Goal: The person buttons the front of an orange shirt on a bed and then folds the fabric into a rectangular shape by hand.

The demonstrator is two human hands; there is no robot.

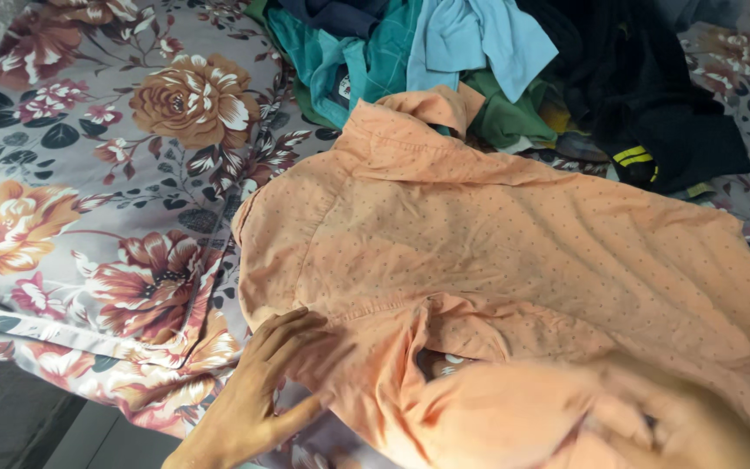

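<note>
My left hand [258,395] lies flat, fingers spread, pinning the orange shirt [514,252] to the floral bedsheet [88,174]; right hand under fabric, grip can't tell.

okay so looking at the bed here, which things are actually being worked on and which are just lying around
In hand:
- orange dotted shirt, spread flat on the bed
- left hand, pressed flat on the shirt's near edge
- right hand, blurred, at the shirt's lower right

Lying about:
- pile of clothes beyond the collar: teal, light blue, green, black
- floral bedsheet
</note>
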